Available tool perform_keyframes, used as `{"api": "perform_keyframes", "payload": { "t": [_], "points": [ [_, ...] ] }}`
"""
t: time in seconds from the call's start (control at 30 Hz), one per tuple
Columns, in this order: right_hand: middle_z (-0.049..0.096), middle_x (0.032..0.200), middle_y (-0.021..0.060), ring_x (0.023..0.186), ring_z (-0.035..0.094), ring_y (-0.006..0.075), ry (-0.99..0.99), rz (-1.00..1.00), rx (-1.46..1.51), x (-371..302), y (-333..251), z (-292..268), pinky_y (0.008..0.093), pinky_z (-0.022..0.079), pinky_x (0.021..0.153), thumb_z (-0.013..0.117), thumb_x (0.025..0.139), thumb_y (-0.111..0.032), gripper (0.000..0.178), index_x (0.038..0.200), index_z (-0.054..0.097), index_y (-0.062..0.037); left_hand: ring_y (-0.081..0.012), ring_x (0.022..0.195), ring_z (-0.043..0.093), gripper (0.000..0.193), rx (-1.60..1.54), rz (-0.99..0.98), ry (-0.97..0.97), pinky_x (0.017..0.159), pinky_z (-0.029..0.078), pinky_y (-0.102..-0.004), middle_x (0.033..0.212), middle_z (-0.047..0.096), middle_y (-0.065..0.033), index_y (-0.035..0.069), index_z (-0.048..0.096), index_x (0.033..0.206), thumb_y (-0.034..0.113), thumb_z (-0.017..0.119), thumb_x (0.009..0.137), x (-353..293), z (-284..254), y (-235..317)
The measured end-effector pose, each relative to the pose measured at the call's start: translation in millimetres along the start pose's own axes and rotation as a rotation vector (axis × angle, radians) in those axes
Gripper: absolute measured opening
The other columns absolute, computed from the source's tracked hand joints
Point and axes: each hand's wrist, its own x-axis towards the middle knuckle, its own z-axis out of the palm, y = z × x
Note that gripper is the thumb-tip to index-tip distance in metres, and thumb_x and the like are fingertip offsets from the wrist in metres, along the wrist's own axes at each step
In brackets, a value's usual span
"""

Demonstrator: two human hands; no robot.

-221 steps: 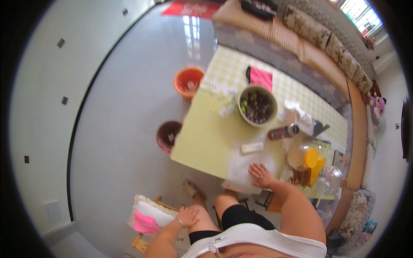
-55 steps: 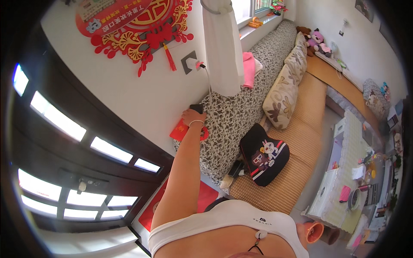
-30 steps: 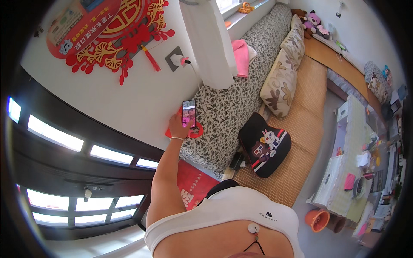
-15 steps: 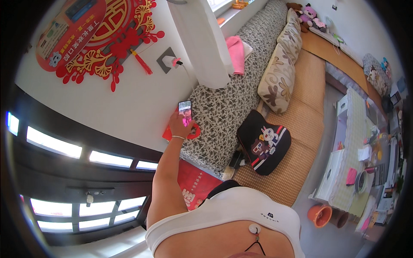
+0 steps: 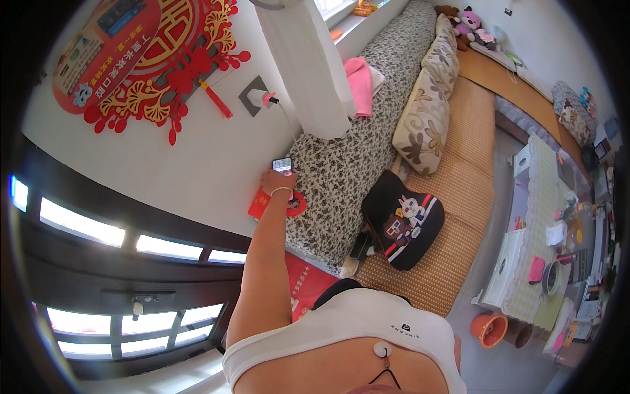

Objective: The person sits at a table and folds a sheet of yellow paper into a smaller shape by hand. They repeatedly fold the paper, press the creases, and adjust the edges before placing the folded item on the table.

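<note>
At the near end of the flower-patterned sofa back, my left hand point(image 5: 278, 182) is closed around the lower part of a smartphone point(image 5: 282, 165). The phone's lit upper screen shows beyond the knuckles, while the hand covers most of the rest. A red item point(image 5: 260, 204) with a loop handle lies under and beside my wrist, against the wall. A pale bracelet circles that wrist. My right hand is outside the picture.
A white charger point(image 5: 266, 98) with a cable sits in the wall socket. White cloth hangs beside the sofa back point(image 5: 331, 177). A black cartoon cushion point(image 5: 403, 220) lies on the woven seat mat. The dark door point(image 5: 85, 259) stands at left, an orange bucket point(image 5: 487, 329) at right.
My left hand has slid over the phone's lower screen, which showed almost whole before. The forearm has swung slightly to the right, and the phone sits a little lower.
</note>
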Motion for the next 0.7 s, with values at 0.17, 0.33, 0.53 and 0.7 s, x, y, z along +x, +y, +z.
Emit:
{"api": "perform_keyframes", "payload": {
  "t": [0.17, 0.33, 0.53, 0.7],
  "points": [
    [0.062, 0.074, 0.0081, 0.059, 0.059, 0.0172, 0.012, -0.034, -0.059, 7, 1, 22, 0.0284, 0.048, 0.049, 0.054, 0.089, -0.011, 0.009, 0.082, 0.06, -0.0068, -0.0326, 0.115, 0.058, 0.074, 0.014, -0.015, 0.011, 0.098, 0.05, -0.0412, 0.122, 0.059, -0.0173, 0.002, 0.065, 0.112, 0.054, 0.08, 0.061, -4, -9, 2],
    [0.065, 0.08, 0.01, 0.062, 0.061, 0.02, -0.171, -0.113, -0.183, 90, 90, -57, 0.0306, 0.05, 0.051, 0.058, 0.091, -0.018, 0.012, 0.096, 0.062, -0.0072, -0.0329, 0.118, 0.056, 0.078, -0.006, 0.003, -0.091, 0.098, 0.05, -0.0412, 0.126, 0.057, -0.0175, 0.001, 0.064, 0.114, 0.054, 0.081, 0.06, -3, 8, 7],
    [0.067, 0.083, 0.0185, 0.07, 0.065, 0.028, -0.006, -0.069, -0.441, 77, 114, -37, 0.0422, 0.052, 0.061, 0.065, 0.086, -0.023, 0.022, 0.101, 0.069, -0.008, -0.034, 0.125, 0.051, 0.085, -0.01, 0.039, -0.038, 0.102, 0.047, -0.0436, 0.133, 0.052, -0.0189, -0.002, 0.057, 0.124, 0.056, 0.078, 0.066, -11, -17, -6],
    [0.067, 0.083, 0.0152, 0.067, 0.064, 0.0253, 0.008, 0.06, -0.289, 58, 127, -44, 0.038, 0.051, 0.057, 0.063, 0.088, -0.022, 0.02, 0.101, 0.066, -0.0076, -0.0396, 0.13, 0.043, 0.076, 0.01, 0.604, 0.24, 0.11, 0.034, -0.0515, 0.14, 0.044, -0.0247, -0.004, 0.05, 0.132, 0.042, 0.074, 0.076, -63, -1, -16]
  ]
}}
